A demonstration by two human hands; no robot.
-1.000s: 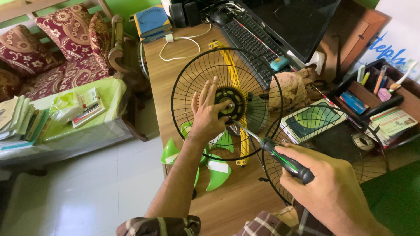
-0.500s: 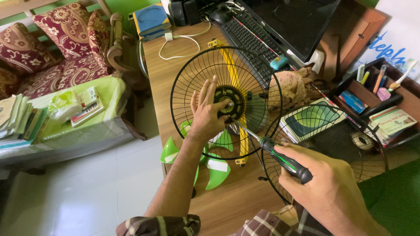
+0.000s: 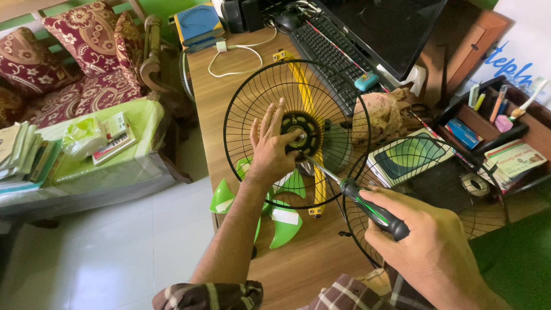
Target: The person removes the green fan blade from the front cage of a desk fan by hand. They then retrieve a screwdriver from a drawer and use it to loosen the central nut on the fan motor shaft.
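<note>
A round black wire fan guard stands tilted over a wooden desk. My left hand rests flat on its wires, thumb and forefinger at the black hub ring in the middle. My right hand grips the black and green handle of a screwdriver, its metal tip reaching the hub just below my left thumb. A yellow bar runs behind the guard. Green fan blades lie under it on the desk.
A second wire guard lies at the right over a book and clutter. A keyboard, a dark monitor and a white cable sit at the desk's far end. Left of the desk are white floor tiles, a low green-covered table and a patterned sofa.
Almost nothing has moved. The view has drifted slightly, and both hands keep the same hold at the hub.
</note>
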